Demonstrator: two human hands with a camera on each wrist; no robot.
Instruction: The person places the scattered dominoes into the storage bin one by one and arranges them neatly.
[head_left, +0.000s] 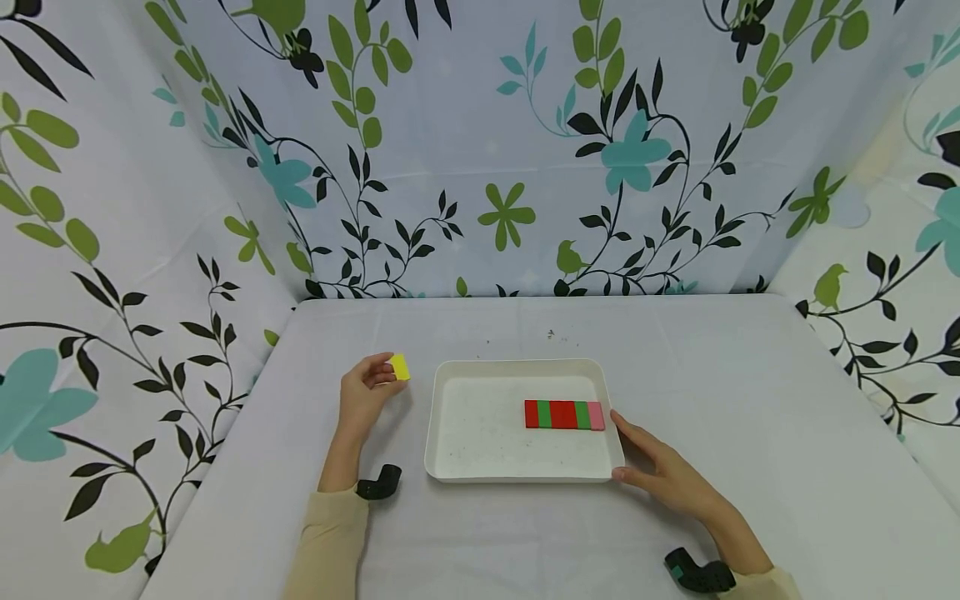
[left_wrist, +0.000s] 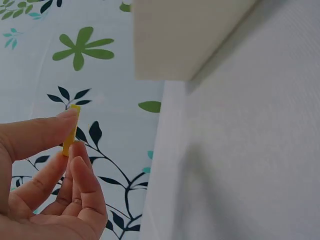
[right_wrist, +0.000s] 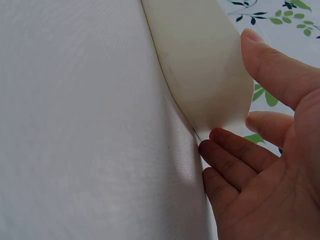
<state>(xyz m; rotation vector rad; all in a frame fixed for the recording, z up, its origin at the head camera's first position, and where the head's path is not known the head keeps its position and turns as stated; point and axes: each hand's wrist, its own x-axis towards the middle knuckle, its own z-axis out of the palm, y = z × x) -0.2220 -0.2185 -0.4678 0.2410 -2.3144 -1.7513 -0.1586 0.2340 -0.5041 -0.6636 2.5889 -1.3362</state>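
A small flat yellow tile [head_left: 401, 367] is pinched between the thumb and fingers of my left hand [head_left: 362, 398], which is raised to the left of a white rectangular tray [head_left: 457, 446]. In the left wrist view the tile [left_wrist: 71, 131] appears edge-on and thin. Inside the tray, in its right half, red, green and pink tiles [head_left: 562, 415] lie side by side in one row. My right hand [head_left: 667, 475] touches the tray's right side, with thumb and fingers spread. Seen from the right wrist, the fingertips [right_wrist: 218, 135] rest at the tray's outer wall [right_wrist: 200, 60].
A white cloth covers the table [head_left: 510, 542]. A patterned curtain [head_left: 450, 150] with leaves and flowers hangs behind it and along both sides. Each wrist wears a black camera, such as the left one [head_left: 379, 482].
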